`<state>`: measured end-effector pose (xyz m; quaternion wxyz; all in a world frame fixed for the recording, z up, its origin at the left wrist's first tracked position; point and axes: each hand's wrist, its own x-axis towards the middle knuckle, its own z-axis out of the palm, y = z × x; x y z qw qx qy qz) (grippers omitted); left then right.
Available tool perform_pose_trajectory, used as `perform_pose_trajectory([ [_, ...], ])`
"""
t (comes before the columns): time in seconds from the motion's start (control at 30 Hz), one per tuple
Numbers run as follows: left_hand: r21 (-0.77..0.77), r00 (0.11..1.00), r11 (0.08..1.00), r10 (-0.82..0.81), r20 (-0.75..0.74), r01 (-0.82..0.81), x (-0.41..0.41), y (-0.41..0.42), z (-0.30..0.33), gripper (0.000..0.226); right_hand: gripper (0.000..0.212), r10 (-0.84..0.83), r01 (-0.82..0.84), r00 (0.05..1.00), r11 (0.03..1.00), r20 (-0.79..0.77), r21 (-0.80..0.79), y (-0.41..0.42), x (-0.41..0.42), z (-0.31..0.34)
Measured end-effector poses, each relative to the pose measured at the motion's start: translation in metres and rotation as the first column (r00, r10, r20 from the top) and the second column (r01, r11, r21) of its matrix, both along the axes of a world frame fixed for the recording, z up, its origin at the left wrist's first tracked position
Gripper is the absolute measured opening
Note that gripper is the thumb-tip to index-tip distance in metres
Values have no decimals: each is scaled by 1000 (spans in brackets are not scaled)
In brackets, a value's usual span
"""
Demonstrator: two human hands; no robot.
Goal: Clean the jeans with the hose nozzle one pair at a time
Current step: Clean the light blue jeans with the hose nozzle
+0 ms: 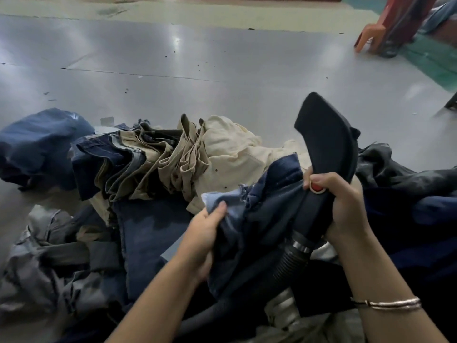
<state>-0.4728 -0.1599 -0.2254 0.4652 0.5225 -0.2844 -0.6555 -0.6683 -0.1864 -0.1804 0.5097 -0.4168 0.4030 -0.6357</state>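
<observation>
Gripping hose nozzle [326, 144] in right hand [343, 201], left hand [205, 233] bunching dark jeans [262, 219] taut beside it for cleaning.

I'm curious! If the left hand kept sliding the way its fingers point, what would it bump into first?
Probably the dark blue jeans the left hand already grips; past them lies the cream trousers on the pile. Depth is hard to judge.

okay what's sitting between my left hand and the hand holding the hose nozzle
In the head view, bunched dark blue jeans fill the stretch. The left hand grips their pale lining; the right hand holds the hose nozzle.
</observation>
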Motion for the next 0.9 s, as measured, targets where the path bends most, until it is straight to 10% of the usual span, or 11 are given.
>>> perform_pose_trajectory([
  [0.07,6,983,999,-31,-179,33,12,1,6,39,5,-74,72,997,996,32,62,-6,-10,-5],
  [0.27,129,960,954,-260,-101,272,8,14,24,65,10,-16,19,998,998,-57,63,-16,-6,-19],
  [0.5,193,929,980,114,-352,-47,30,-10,14,65,11,-121,122,986,993,-115,-2,-5,-13,-14],
  [0.7,146,875,967,253,-413,-210,48,-27,6,64,63,238,-205,952,962,-190,180,57,7,-18],
  [0.9,104,935,974,223,-276,-202,37,-26,1,62,52,482,-445,858,871,-178,208,74,34,-29],
])
